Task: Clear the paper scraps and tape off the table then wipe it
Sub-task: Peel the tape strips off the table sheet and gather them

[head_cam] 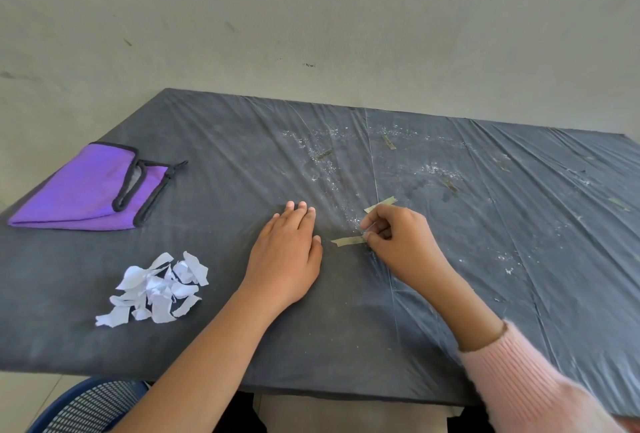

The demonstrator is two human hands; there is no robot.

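Note:
My right hand (398,237) pinches the right end of a strip of tan tape (347,241) that lies on the dark plastic-covered table (242,141); another tape piece (380,204) sticks out above its knuckles. Just left of that strip, my left hand (289,252) lies flat on the table, fingers together, holding nothing. A heap of torn white paper scraps (157,289) is at the front left. Farther back, several tape strips stay stuck to the table, such as one strip (388,142) and a second (324,154).
A folded purple cloth (86,190) with black edging lies at the table's left. White dusty residue (329,173) is spread across the middle and right. A blue mesh basket (90,405) stands below the front edge at the left. A grey wall is behind.

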